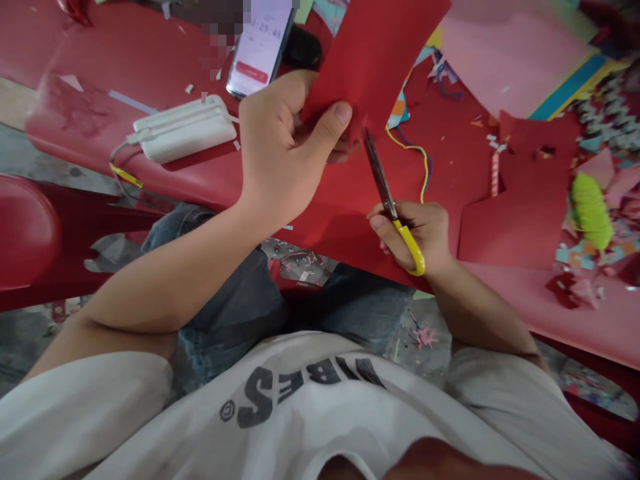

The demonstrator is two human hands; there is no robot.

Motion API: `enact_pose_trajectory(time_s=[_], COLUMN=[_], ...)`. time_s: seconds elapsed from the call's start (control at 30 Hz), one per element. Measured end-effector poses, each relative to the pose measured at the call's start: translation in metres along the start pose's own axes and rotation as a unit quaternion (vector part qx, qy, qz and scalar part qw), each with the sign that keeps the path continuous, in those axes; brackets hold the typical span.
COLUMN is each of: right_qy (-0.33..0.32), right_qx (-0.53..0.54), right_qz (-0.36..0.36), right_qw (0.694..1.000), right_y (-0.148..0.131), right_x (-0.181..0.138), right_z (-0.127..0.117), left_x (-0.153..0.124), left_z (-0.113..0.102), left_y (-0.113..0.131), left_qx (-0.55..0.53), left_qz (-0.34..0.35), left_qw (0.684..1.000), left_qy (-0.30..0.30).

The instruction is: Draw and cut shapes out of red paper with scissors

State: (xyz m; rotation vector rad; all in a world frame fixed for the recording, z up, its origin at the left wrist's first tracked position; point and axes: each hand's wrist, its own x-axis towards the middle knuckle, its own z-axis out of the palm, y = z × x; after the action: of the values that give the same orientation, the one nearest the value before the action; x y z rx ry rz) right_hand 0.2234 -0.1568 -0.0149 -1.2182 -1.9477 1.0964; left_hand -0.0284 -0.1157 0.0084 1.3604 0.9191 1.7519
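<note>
My left hand (295, 133) grips a sheet of red paper (380, 53) near its lower edge, thumb on top and fingers beneath. The sheet is raised above the red table. In my right hand (420, 230) is a pair of scissors (383, 177) with yellow handles, pointing up and away from me. Their blade tips meet the red paper's lower edge, just right of my left thumb. The blades look nearly together. Some fingers of my right hand are hidden behind the handle.
On the red table (320, 200) lie a white power bank (187, 130) with a cable and a lit phone (260, 47). Pink paper (505, 53), red paper pieces (525, 193), a lime-green yarn bundle (591, 210) and scraps are at right. A red chair (30, 233) stands left.
</note>
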Motion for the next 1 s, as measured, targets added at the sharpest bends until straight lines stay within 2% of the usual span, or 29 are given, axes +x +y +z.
enact_pose_trajectory(time_s=[1.0], right_qy=[0.003], right_qx=[-0.003], right_qz=[0.004], right_qw=[1.0], right_y=[-0.0053], right_x=[0.0], right_z=[0.0001], left_x=[-0.0005], left_z=[0.0018], left_y=[-0.003], left_qx=[0.014], left_qz=[-0.011], left_qw=[1.0], left_qy=[0.004])
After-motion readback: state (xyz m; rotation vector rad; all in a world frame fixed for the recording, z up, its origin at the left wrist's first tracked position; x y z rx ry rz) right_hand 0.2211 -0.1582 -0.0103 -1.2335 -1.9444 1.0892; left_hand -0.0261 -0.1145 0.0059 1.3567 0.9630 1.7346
